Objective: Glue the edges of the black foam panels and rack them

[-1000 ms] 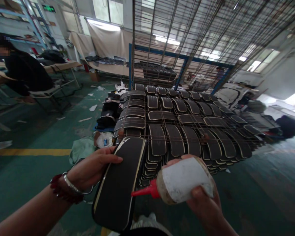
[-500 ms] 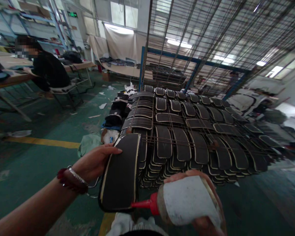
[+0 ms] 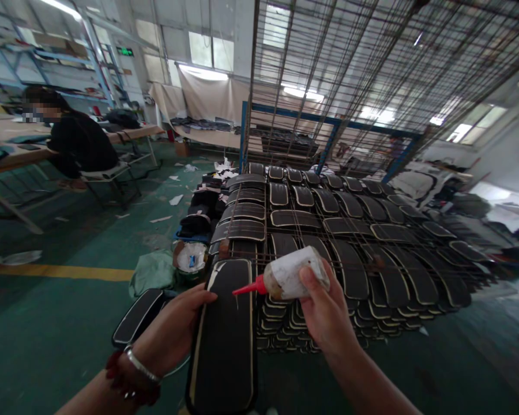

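Note:
My left hand point(image 3: 179, 320) grips the left edge of a long black panel point(image 3: 225, 351) with rounded corners, its thumb lying over the top face. A pale line of glue runs along the panel's border. In my right hand point(image 3: 324, 300) is a glue bottle point(image 3: 292, 274) with a white label and a red nozzle, tilted to the left. The nozzle tip is over the upper part of the panel, with a thin pale strand below it. Another black panel point(image 3: 138, 317) with a pale border lies to the left, partly hidden by my left wrist.
A wire rack point(image 3: 294, 222) ahead carries several rows of pale-edged black panels, with a raised mesh point(image 3: 350, 63) above. A round tub point(image 3: 191, 258) and green cloth point(image 3: 153, 274) are at left. Further left, a person point(image 3: 80, 138) sits at a table point(image 3: 134, 134).
My right hand has moved the bottle up, from the panel's lower right corner to near its top. The panel sits lower in view, and a second panel shows at left.

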Motion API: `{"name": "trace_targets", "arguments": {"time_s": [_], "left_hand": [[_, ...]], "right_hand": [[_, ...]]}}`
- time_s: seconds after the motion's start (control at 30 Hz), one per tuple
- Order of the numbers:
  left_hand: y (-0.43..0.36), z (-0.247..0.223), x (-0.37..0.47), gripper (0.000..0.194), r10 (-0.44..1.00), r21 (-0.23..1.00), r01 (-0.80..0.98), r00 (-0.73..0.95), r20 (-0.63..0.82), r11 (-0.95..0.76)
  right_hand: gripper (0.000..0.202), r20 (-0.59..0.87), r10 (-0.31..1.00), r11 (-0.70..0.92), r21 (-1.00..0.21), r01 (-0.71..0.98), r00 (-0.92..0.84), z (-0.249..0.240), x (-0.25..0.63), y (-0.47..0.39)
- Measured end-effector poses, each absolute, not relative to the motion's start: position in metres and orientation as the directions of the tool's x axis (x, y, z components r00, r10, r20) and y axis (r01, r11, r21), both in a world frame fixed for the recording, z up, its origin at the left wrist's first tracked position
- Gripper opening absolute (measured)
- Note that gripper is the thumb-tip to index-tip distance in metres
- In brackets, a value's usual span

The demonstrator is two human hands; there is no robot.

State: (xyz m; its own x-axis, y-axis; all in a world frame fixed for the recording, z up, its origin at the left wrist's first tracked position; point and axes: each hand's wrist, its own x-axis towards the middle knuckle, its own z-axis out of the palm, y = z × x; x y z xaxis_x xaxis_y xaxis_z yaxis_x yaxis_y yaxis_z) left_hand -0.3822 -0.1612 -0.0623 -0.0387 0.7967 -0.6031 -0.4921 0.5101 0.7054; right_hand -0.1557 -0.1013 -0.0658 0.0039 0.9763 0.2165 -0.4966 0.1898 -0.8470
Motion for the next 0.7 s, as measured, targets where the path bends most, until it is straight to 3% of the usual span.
{"name": "trace_targets", "arguments": {"time_s": [0.17,0.37,0.57,0.63,0.7], "left_hand": [[-0.155,-0.072,-0.384,0.024,0.781,0.672,-0.532,-0.031,-0.623,0.515],[-0.154,-0.068,-0.389,0.028,0.815,0.706,-0.502,-0.006,-0.58,0.499],[-0.155,-0.068,-0.389,0.031,0.821,0.683,-0.522,0.061,-0.567,0.511],[-0.154,-0.069,-0.389,0.033,0.827,0.688,-0.525,0.059,-0.559,0.501],[-0.153,-0.07,-0.391,0.034,0.83,0.696,-0.526,0.035,-0.556,0.489]], "right_hand": [[0.048,0.279,0.953,0.233,-0.924,-0.304,-0.116,-0.087,-0.154,-0.109],[0.045,0.205,0.891,0.051,-0.932,-0.36,-0.405,-0.085,-0.138,-0.119],[0.049,0.394,0.896,0.339,-0.905,-0.257,-0.204,-0.065,-0.129,-0.106],[0.053,0.378,0.9,0.317,-0.909,-0.27,-0.215,-0.07,-0.132,-0.111],[0.055,0.253,0.931,0.151,-0.923,-0.355,-0.262,-0.08,-0.136,-0.118]]}}
